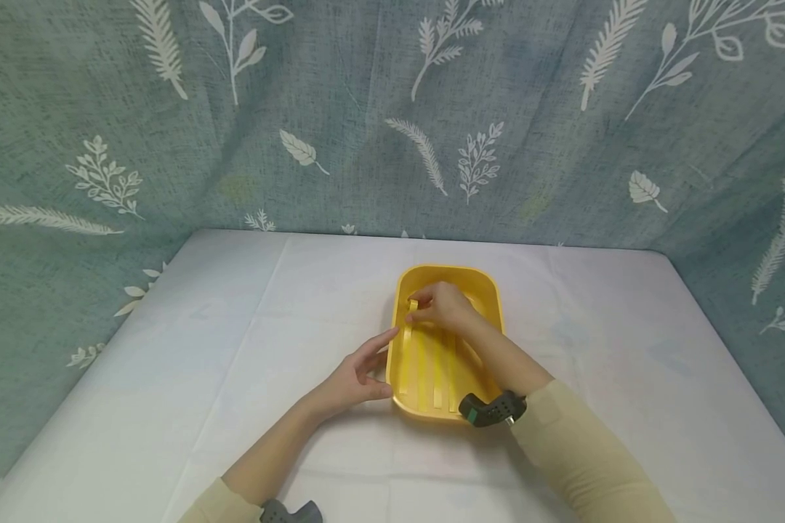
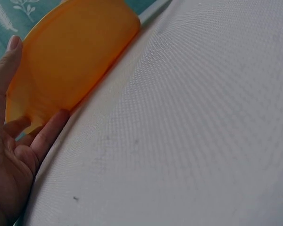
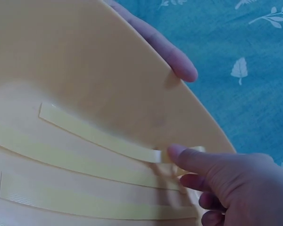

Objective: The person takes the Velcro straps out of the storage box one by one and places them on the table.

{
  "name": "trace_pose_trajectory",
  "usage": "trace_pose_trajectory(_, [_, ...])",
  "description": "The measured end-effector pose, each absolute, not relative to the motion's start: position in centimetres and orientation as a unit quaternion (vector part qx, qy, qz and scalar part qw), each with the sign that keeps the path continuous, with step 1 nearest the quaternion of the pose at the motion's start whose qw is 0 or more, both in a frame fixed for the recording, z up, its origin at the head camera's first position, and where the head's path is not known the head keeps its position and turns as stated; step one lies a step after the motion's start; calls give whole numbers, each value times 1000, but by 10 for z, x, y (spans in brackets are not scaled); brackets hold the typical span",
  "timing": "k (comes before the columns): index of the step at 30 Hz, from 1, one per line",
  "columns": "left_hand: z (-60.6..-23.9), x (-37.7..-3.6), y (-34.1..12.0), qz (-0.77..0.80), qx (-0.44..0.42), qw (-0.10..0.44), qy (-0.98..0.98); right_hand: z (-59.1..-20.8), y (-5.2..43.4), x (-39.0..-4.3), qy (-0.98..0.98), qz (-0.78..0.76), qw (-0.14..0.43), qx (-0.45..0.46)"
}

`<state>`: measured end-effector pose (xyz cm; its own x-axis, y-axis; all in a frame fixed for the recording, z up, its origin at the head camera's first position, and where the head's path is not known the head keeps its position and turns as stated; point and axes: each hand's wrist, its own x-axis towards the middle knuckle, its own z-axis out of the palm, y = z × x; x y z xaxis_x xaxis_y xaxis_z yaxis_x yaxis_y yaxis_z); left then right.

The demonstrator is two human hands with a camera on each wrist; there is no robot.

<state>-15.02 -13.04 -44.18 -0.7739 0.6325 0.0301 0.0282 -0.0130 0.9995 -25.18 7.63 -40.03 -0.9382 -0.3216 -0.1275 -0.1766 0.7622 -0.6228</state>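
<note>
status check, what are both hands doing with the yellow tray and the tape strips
Left hand steadies the yellow tray by its left wall. Right hand pinches the lifted end of the leftmost tape strip. Nothing in the way.

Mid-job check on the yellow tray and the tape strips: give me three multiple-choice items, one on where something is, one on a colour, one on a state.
1. Where does the left hand rest?
A. against the tray's left outer wall
B. flat inside the tray
C. on the curtain

2. What colour is the tray?
A. blue
B. yellow-orange
C. white

3. What is the right hand doing to the strip?
A. hovering well away from it
B. pinching its lifted far end
C. pressing its middle with the palm

Answers:
1 A, the left wrist view shows fingers along the outside wall.
2 B, all three views show that colour.
3 B, the head view shows the end curled up at the fingertips.
</note>
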Motion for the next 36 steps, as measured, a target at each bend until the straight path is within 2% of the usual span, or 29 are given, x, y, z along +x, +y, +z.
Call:
trace_pose_trajectory(19, [-443, -150, -131, 666, 248, 231, 665, -392, 83, -252, 862, -485, 119, -87])
trace_pose_trajectory(26, [-441, -149, -131, 664, 242, 234, 668, -388, 86, -249, 775, -608, 150, -79])
trace_pose_trajectory(36, [-444, -151, -131, 665, 250, 231, 665, -381, 93, -248, 704, -689, 138, -108])
